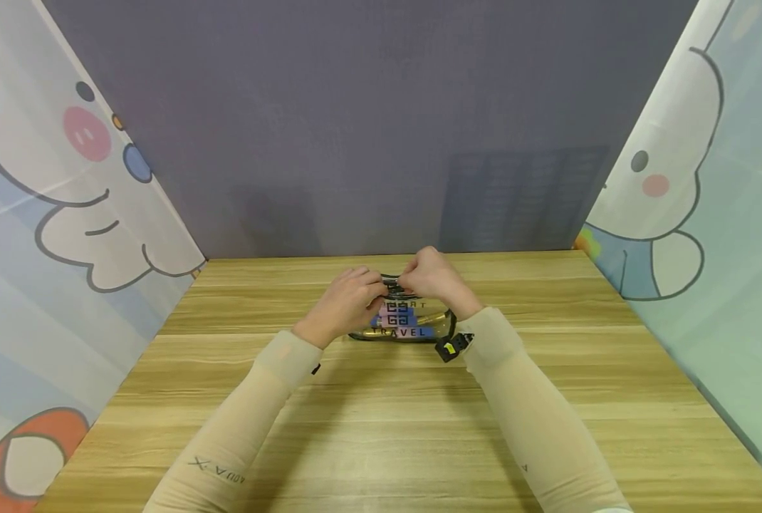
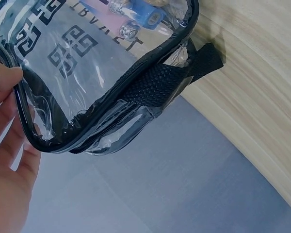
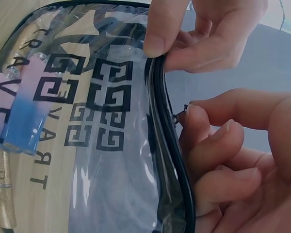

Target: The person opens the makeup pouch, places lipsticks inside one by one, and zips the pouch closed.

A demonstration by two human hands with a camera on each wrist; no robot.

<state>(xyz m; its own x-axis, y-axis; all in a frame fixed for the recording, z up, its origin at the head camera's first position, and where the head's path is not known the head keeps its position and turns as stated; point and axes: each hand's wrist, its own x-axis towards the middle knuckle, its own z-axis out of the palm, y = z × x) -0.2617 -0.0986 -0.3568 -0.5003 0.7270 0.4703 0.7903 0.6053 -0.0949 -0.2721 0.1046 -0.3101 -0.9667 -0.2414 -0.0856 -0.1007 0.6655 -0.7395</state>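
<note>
A clear plastic travel pouch (image 1: 399, 333) with black piping and black lettering stands upright on the table. Inside it lie pink-and-blue tubes (image 3: 29, 107) and gold tubes (image 3: 4, 194). My left hand (image 1: 350, 298) grips the pouch's top edge between thumb and fingers; in the left wrist view the thumb (image 2: 12, 76) presses on the black piping. At the top edge, my right hand (image 3: 242, 155) pinches a small zipper pull (image 3: 182, 114) between thumb and index finger. How far the zipper runs closed cannot be made out.
The wood-grain table (image 1: 381, 427) spreads out around the pouch, with a grey panel (image 1: 355, 128) behind it. Cartoon-printed curtains stand on both sides. A small black device (image 1: 448, 349) sits at my right wrist. A black woven strap (image 2: 155, 85) sticks out at the pouch's side.
</note>
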